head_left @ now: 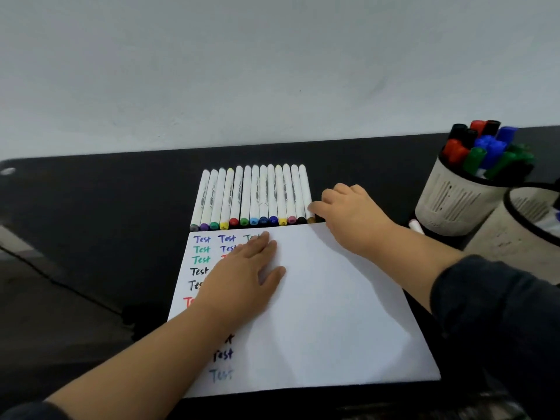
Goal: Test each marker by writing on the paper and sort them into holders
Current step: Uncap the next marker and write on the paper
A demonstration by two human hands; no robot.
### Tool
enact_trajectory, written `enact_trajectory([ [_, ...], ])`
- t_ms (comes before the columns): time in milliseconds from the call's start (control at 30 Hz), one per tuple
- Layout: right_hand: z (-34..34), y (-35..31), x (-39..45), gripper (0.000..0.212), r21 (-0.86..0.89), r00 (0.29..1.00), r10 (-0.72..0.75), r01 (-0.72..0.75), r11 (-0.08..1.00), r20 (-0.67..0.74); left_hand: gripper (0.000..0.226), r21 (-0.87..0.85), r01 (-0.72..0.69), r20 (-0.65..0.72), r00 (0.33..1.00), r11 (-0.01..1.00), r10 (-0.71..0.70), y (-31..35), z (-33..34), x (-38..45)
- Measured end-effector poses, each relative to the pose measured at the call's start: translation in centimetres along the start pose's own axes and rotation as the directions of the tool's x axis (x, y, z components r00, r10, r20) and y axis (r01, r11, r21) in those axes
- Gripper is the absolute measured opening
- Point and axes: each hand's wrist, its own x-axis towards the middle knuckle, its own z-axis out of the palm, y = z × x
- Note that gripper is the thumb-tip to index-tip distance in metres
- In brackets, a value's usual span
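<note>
1. Markers (253,197) sit in a neat row, caps toward the paper (318,307), near the surface's (106,207) far edge.
2. Right hand (348,213) has fingers curled on the rightmost marker; can't tell if it's really pinching it.
3. Left hand (242,277) lies flat and spread on the paper, partly covering the "Test" scribbles.
4. Two holders (454,201) stand at the right edge, the far one full of markers.

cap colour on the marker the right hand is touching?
Brownish-gold cap, rightmost in the row, under the right hand. Head view, partly hidden.
</note>
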Motion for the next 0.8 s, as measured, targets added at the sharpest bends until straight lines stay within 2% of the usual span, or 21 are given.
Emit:
enact_trajectory([
  [333,-0.6,0.4,2.3,0.047,-0.036,0.987,-0.131,0.134,0.99,0.09,0.056,-0.01,-0.016,-0.01,1.0,1.0,0.016,0.2,-0.1,-0.1],
  [633,-0.7,1.2,3.0,0.048,-0.145,0.961,-0.221,0.246,0.958,0.167,0.057,-0.009,-0.016,0.008,1.0,1.0,0.016,0.1,-0.2,-0.1],
  [700,-0.5,1.6,2.7,0.045,-0.112,0.969,-0.204,0.22,0.969,0.143,0.056,-0.007,-0.013,0.013,1.0,1.0,0.013,0.1,-0.2,-0.2],
  [800,-0.4,1.9,1.9,0.036,0.059,0.987,-0.155,0.154,0.986,0.027,0.056,-0.001,-0.016,0.018,1.0,1.0,0.016,0.1,-0.2,-0.2],
])
